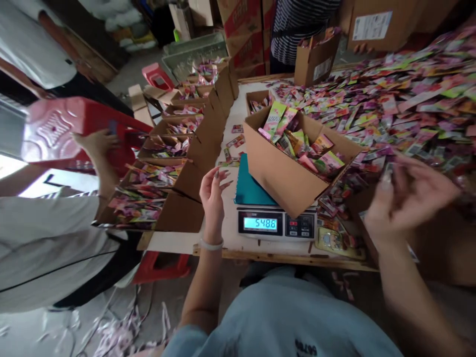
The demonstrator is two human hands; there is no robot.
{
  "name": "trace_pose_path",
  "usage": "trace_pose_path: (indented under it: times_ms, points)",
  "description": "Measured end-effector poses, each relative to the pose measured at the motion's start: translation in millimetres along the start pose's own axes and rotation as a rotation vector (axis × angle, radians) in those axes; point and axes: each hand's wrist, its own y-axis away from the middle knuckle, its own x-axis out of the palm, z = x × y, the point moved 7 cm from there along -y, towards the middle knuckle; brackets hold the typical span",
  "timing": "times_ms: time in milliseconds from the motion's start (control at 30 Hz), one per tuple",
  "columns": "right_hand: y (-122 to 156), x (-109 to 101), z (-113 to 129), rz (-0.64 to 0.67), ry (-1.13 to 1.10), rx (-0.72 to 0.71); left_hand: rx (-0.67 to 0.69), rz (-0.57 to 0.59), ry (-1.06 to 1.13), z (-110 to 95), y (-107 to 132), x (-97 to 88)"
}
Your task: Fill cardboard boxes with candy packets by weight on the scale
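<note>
A cardboard box point(286, 171) filled with small colourful packets point(293, 139) rests at an angle on a digital scale point(277, 224). The scale has a teal top plate point(253, 186), and its lit display reads 5486. Left of the scale, my left hand point(212, 201) is raised with its fingers apart and nothing in it. My right hand point(407, 198) is to the right of the box, at the near edge of the loose packets. Its thumb and fingers come together in a pinch; whatever is between them is too blurred to make out.
Packets lie in a large heap point(409, 104) at the right. Filled cardboard boxes point(182, 198) form a row on the left. A person's hand point(98, 144) touches a red plastic stool point(74, 129). Another person stands behind an upright carton point(314, 62). A yellow packet point(334, 240) lies beside the scale.
</note>
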Motion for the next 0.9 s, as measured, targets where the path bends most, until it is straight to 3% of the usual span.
trace_pose_path:
  times_ms: [100,167,233,300,400,500,567,667,700,767,800,833,900]
  points:
    - [7.9,35.2,-57.9,0.534,0.420,0.392,0.040,-0.028,-0.011,-0.6,-1.0,-1.3]
    - [32.9,57.6,-82.0,0.876,0.586,0.528,0.060,-0.029,-0.012,-1.9,-2.5,1.7]
    - [57.8,77.0,-87.9,1.041,0.624,0.564,0.075,-0.017,-0.015,-5.0,-3.3,6.9]
    - [80.3,89.9,-85.5,1.117,0.655,0.585,0.086,-0.005,-0.025,-9.7,-2.6,11.5]
    - [96.2,86.2,-77.1,1.153,0.692,0.592,0.099,-0.005,-0.054,-18.0,-0.5,14.4]
    - [80.0,53.4,-68.8,1.157,0.734,0.611,0.118,-0.012,-0.046,-26.5,0.0,16.8]
    - [39.5,23.3,-52.2,0.958,0.751,0.562,0.141,-0.006,-0.006,-33.7,-0.2,22.9]
    - [-46.4,-13.5,12.2,0.422,0.573,0.247,0.196,0.020,0.018,-50.1,0.9,39.9]
    - [-69.4,-17.6,36.6,0.326,0.480,0.125,0.218,0.030,0.016,-56.8,1.9,46.0]
    - [-99.6,-8.0,68.3,0.352,0.287,-0.016,0.261,0.057,0.022,-70.3,3.7,55.5]
    - [-106.5,-0.9,72.9,0.381,0.219,-0.028,0.288,0.067,0.034,-76.5,4.2,57.4]
    - [-107.1,5.1,68.8,0.389,0.203,-0.002,0.317,0.073,0.046,-81.8,4.2,57.0]
    - [-82.6,16.7,34.5,0.430,0.341,0.165,0.379,0.070,0.058,-88.0,2.8,50.2]
